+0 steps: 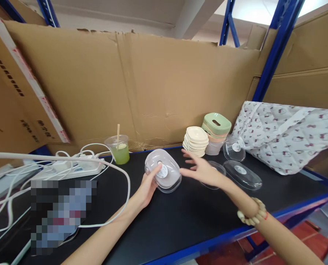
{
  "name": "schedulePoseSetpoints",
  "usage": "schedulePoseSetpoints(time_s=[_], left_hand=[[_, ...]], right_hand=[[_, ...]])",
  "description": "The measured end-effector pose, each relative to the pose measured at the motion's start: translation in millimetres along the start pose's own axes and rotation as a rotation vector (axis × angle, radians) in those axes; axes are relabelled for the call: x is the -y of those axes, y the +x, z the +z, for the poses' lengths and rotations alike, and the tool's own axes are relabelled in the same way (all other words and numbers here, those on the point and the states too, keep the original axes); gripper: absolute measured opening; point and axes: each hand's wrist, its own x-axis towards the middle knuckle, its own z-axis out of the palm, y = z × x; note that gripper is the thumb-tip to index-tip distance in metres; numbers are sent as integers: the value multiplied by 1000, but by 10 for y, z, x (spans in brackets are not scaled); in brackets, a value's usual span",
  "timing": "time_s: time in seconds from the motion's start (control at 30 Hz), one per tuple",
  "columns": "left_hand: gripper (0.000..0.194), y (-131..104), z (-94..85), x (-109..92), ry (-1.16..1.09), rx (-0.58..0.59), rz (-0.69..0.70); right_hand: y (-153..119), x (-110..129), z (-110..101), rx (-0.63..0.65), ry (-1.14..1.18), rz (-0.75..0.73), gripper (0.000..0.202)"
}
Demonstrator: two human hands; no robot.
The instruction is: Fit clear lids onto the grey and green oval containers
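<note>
- I am gripping the clear, rounded plastic container with the pale pink lid [164,173] in my left hand [147,186], thumb lying across its top beside the round white sticker, fingers wrapping its near side.
- The container is tilting up off the black tabletop [186,217], sitting just left of centre, with its far edge leaning away from me.
- My right hand [201,169] is hovering flat with fingers spread wide, holding nothing, just right of the container and not touching it; a beaded cream bracelet [253,213] is circling that wrist.
- Under and behind that hand, a clear oval plastic lid [242,175] and a second clear piece are lying on the table.
- Farther back, a stack of cream plastic lids [196,140] is standing beside a stack topped by a green lid [216,123].
- To the left, a clear cup of green drink with a wooden stick [119,149] is standing near a white power strip with cables [75,167].
- A patterned white cloth [288,136] is lying at the right.
</note>
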Motion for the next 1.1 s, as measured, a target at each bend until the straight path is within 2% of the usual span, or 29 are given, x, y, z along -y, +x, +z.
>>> schedulePoseSetpoints(time_s=[0.07,0.13,0.23,0.33,0.4,0.5,0.6,0.67,0.73,0.8,0.9,1.0,1.1], left_hand=[[26,7,-29,9,41,34,51],[40,24,-67,16,74,52,91],[53,54,-123,26,100,82,116],[55,61,-145,38,140,83,132],[51,48,-135,45,175,51,167],[41,13,-96,53,185,-13,205],[36,-17,-57,64,105,-28,102],[43,-20,-48,77,30,1,-9],[52,-7,-55,90,-6,1,-80],[52,15,-67,104,15,-43,-94],[54,39,-71,119,63,-89,-108],[55,39,-56,133,98,-40,-126],[55,28,-54,152,125,9,-110]], right_hand=[[147,114,238,135,47,-68,99],[247,134,375,144,106,-121,94],[297,57,433,139,271,-62,90],[261,-26,437,188,376,23,89],[217,-48,457,193,391,17,89],[133,-24,516,58,238,-83,96],[34,41,582,-138,-87,-190,103],[-17,74,621,-144,-247,-219,103],[-35,78,648,-81,-323,-221,98],[-15,53,655,-51,-302,-212,92],[54,-4,627,-125,-134,-188,88],[104,-26,587,-178,-60,-127,85],[103,1,579,-156,-118,-81,83]])
